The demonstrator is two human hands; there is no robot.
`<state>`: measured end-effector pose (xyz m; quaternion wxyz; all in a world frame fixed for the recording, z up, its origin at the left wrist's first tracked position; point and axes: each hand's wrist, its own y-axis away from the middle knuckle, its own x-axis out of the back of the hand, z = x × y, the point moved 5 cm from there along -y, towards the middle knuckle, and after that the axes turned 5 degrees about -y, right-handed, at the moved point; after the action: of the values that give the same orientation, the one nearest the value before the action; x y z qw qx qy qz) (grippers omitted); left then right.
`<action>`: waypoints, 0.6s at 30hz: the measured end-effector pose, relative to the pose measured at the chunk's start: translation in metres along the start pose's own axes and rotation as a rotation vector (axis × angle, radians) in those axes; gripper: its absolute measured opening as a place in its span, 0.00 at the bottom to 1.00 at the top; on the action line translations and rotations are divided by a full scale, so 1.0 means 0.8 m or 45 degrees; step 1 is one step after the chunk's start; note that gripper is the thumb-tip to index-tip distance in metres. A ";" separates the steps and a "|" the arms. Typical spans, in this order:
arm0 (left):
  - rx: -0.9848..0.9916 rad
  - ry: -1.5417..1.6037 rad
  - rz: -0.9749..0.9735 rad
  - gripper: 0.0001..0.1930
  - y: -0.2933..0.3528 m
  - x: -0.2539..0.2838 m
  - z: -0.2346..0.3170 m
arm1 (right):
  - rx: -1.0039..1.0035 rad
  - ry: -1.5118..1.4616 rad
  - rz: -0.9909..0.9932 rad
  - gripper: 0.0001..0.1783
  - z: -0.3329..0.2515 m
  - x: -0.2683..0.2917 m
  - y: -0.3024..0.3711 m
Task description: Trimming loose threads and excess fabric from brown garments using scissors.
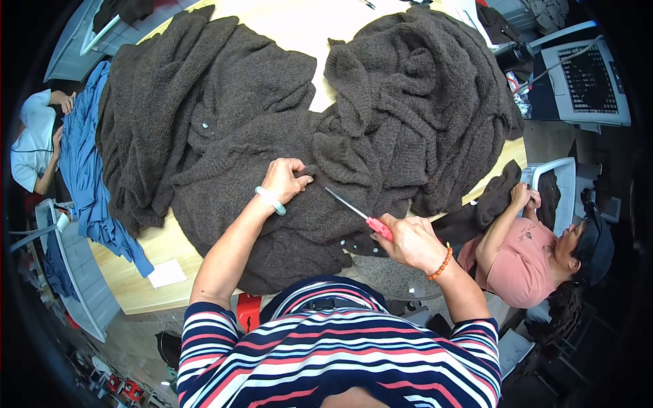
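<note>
A large dark brown knitted garment lies in loose folds over the table in front of me. My left hand, with a pale bangle at the wrist, pinches a small bit of this knit between thumb and fingers. To the right, my right hand is closed around the red handle of a slim pointed tool. Its long thin metal end points up and left toward my left fingertips, a short way from them; its exact kind is unclear. Small shiny buttons or beads show near the garment's lower edge.
Another brown knit heap fills the right side of the pale wooden table. Blue cloth hangs at the left, handled by a person. A white paper lies nearby. At the right, a person in pink handles dark knit beside a white bin.
</note>
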<state>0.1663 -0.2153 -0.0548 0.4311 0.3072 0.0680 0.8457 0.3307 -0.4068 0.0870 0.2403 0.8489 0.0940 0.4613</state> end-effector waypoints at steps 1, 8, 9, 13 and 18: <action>0.105 0.078 -0.015 0.08 0.002 0.000 -0.002 | 0.004 0.012 0.009 0.13 -0.001 -0.002 0.000; 0.247 0.462 -0.195 0.09 0.010 -0.010 -0.004 | 0.039 -0.023 0.034 0.14 -0.012 -0.008 -0.013; 0.246 0.461 -0.194 0.09 0.012 -0.011 -0.004 | 0.038 0.001 0.058 0.14 -0.014 -0.008 -0.013; 0.227 0.534 -0.211 0.09 0.016 -0.010 -0.007 | 0.061 -0.020 0.027 0.14 -0.020 -0.013 -0.014; 0.206 0.508 -0.219 0.18 0.019 0.010 0.008 | 0.057 -0.033 0.038 0.13 -0.014 -0.015 -0.011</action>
<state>0.1561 -0.2195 -0.0406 0.4535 0.1605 0.2453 0.8416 0.3157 -0.4000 0.0790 0.2156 0.8612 0.0886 0.4516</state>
